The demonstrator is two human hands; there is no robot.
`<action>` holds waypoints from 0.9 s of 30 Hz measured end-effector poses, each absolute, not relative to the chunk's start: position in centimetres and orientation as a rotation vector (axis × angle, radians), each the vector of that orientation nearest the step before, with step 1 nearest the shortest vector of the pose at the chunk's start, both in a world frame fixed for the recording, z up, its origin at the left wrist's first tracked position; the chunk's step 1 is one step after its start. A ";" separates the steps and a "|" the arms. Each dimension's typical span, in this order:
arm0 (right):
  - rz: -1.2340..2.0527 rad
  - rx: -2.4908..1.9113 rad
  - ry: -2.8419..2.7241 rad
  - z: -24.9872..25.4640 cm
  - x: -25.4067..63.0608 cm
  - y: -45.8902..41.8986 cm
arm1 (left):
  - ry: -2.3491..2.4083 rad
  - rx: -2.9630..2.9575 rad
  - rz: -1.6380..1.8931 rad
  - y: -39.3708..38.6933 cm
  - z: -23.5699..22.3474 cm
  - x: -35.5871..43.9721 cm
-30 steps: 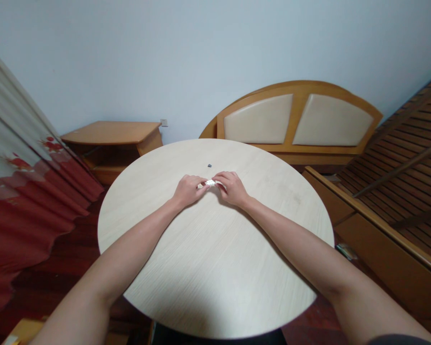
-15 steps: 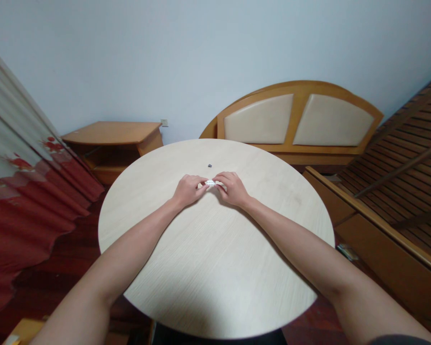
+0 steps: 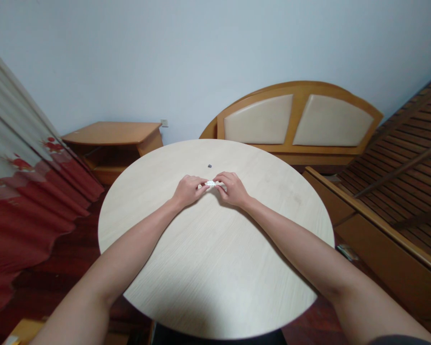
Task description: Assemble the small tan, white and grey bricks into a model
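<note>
A small white piece with tiny dark marks (image 3: 210,183) is pinched between my two hands above the pale round table (image 3: 215,268); its exact kind is too small to make out. Thumb and fingers of my left hand (image 3: 188,189) close on its left end. On its right end, my right hand (image 3: 232,189) grips in the same way, wrist angled inward. Just beyond the hands, a tiny dark grey object (image 3: 209,166) lies on the tabletop, touched by neither hand.
A wooden cabinet (image 3: 115,132) stands behind the table at the left, beside a red and white curtain (image 3: 39,201). A headboard with cream panels (image 3: 298,120) leans at the back wall. Wooden slats (image 3: 409,158) and a long board (image 3: 377,235) are on the right.
</note>
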State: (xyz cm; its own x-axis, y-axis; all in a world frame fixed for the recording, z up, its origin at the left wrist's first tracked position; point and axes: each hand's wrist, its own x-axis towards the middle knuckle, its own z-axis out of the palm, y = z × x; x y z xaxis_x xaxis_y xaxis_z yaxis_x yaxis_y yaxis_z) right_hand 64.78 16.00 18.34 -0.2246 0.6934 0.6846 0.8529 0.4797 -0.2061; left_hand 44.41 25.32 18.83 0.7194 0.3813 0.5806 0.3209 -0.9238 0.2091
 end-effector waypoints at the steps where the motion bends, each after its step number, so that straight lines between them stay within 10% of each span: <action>1: -0.270 -1.283 -1.985 18.3 64.8 16.0 | 0.577 2.827 0.982 25.3 18.8 44.4; 27: -0.228 -1.253 -1.988 18.4 64.9 16.1 | 0.478 2.826 0.989 24.9 19.2 44.3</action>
